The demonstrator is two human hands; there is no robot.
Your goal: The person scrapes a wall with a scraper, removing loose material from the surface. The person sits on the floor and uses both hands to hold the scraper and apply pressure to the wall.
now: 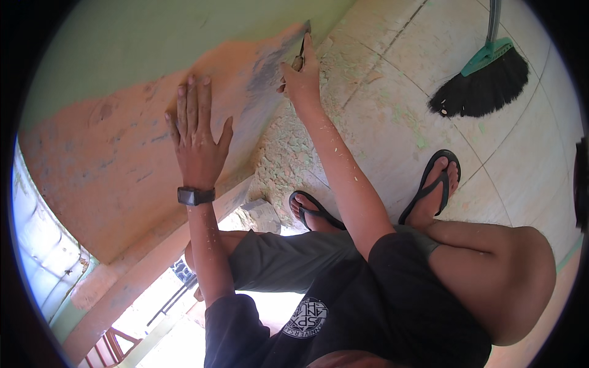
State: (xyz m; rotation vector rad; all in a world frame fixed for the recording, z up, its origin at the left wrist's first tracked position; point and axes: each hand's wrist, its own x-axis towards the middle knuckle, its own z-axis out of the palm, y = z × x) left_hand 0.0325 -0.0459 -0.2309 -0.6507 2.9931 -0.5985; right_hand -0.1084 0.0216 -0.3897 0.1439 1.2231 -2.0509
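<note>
My right hand [303, 80] grips a scraper [298, 62] by its handle, the index finger laid along the blade. The blade's tip meets the wall [133, 37] low down, at the edge between green paint and the bared orange layer. My left hand [197, 124] lies flat on the scraped orange area [115, 184], fingers spread, with nothing in it. Grey patches [267, 69] show through the orange near the scraper. Flakes of green and pale paint [285, 152] are heaped on the floor along the wall's foot.
A broom [483, 78] with black bristles and a green head rests on the tiled floor [386, 138] at upper right. My feet in black flip-flops [430, 184] stand near the flakes. A crumpled paper-like object [262, 215] lies by the wall's end. Bright openings show at lower left.
</note>
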